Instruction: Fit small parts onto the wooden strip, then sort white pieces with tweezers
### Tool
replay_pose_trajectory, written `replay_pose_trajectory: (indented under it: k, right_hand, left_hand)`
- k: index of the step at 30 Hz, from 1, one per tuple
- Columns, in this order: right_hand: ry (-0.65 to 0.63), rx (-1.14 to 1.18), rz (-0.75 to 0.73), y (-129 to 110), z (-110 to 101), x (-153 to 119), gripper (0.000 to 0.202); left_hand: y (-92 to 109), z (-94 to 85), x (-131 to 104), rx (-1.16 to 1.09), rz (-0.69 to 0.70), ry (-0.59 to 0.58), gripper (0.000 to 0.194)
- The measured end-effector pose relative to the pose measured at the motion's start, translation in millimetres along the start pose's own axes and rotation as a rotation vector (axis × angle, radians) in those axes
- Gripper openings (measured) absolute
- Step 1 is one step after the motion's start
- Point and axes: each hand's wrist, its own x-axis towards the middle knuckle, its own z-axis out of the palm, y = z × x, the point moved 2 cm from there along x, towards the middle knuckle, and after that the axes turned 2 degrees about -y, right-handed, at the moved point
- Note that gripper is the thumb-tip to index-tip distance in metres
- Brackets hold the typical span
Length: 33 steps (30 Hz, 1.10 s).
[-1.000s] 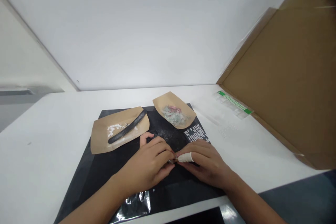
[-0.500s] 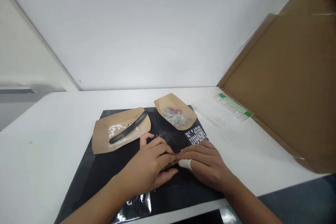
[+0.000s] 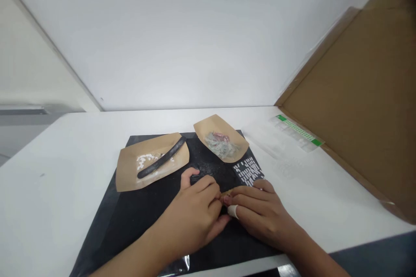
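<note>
Mostly hidden between hands, above black mat [image 3: 139,212], right of middle: small tan piece [image 3: 227,191]. Grasped in curled fingers of left hand [image 3: 196,210]; touched by fingers of right hand [image 3: 261,210], cannot tell whether clenched on it. On one right finger, white finger cot [image 3: 232,211]. Near mat's far left corner, brown tray [image 3: 125,169] with dark curved strip [image 3: 160,160]; near far right corner, second tray [image 3: 204,125] with greenish, reddish scraps [image 3: 222,145]. At right edge, rows of white pieces [image 3: 248,174].
</note>
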Motion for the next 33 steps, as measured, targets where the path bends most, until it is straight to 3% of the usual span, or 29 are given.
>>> replay_pose_trajectory:
  k: [9, 19, 33]
  right_hand:
    - [-0.048, 0.028, 0.054, -0.1, 1.8, 7.6, 0.021]
    - [-0.056, 0.055, 0.082, -0.2, 5.7, 5.4, 0.019]
    - [-0.051, 0.144, 0.157, 2.8, 7.6, 1.3, 0.014]
  left_hand:
    - [7.8, 0.3, 2.3, 0.126, 0.035, -0.024, 0.019]
    - [6.4, -0.7, 1.8, 0.111, 0.025, -0.027, 0.02]
    - [-2.1, 3.3, -4.4, 0.073, -0.012, 0.146, 0.01]
